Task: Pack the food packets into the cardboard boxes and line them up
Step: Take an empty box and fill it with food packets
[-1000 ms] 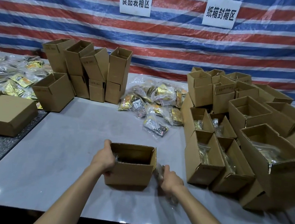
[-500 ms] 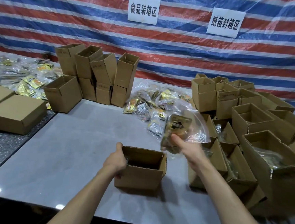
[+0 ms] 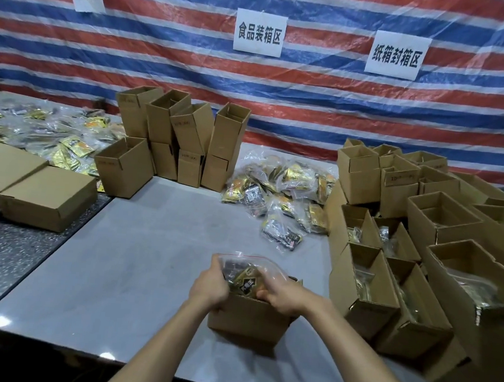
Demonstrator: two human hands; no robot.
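Fingers of left hand and right hand curl round the sides of the limp, likely slippery food packet over the cardboard box.

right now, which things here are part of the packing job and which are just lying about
In the job: left hand and right hand holding the packet at the box; packet pile; filled boxes; empty boxes.
Lying about: closed boxes; signs; tarp.
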